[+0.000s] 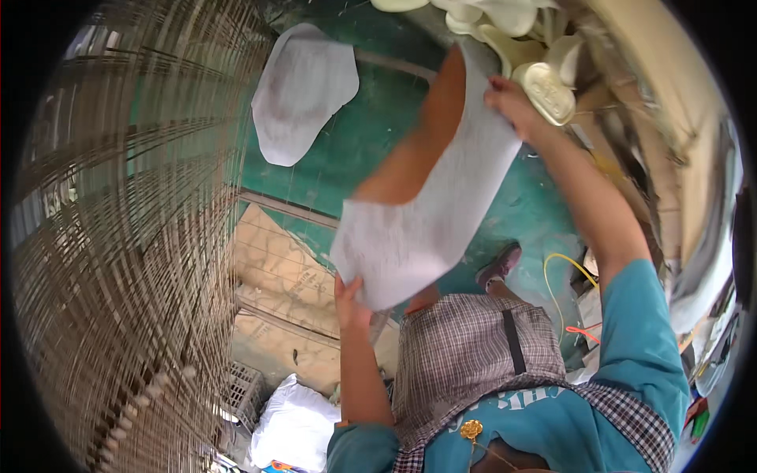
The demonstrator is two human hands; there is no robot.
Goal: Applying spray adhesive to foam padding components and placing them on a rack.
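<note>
A large curved sheet (410, 236), pale grey-white on one face, spans the space between my two hands. A brown area (430, 146) along its far left edge looks like its other face turned over, blurred by motion. Pinching the near left corner, my left hand (352, 306) has its fingers closed on the sheet. Higher up, my right hand (514, 108) grips the far right edge. A second pale sheet (305, 94) of rounded outline lies at the far left, apart from my hands.
Wire racks (150, 236) fill the left side. Cream moulded pieces (547, 93) are heaped at the far right. Below are a green floor (505, 213), cardboard (288, 272), a white sack (296, 422), a grey crate (243, 390) and a yellow cable (546, 276).
</note>
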